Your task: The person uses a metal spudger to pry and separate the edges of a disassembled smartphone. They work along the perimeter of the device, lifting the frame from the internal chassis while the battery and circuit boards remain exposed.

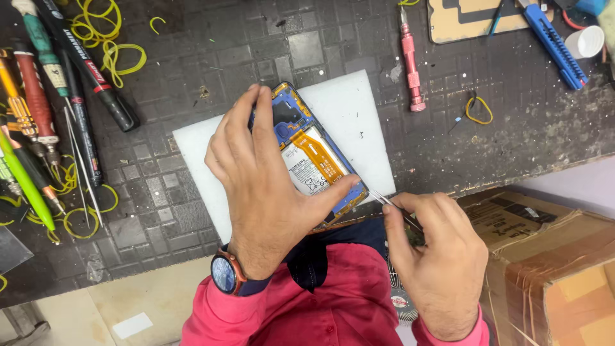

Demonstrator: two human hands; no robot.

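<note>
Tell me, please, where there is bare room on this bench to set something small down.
Bare mat lies between the white pad and the pink screwdriver, also right of it toward the yellow band. The left edge is crowded with tools and rubber bands.

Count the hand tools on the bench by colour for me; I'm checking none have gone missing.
Partly cropped at the left edge, so approximate:
Pink screwdriver: 1
Blue utility knife: 1
Black marker: 1
Green-handled tools: 2
Red-handled screwdriver: 1
Metal tweezers in the right hand: 1
Total: 7
</note>
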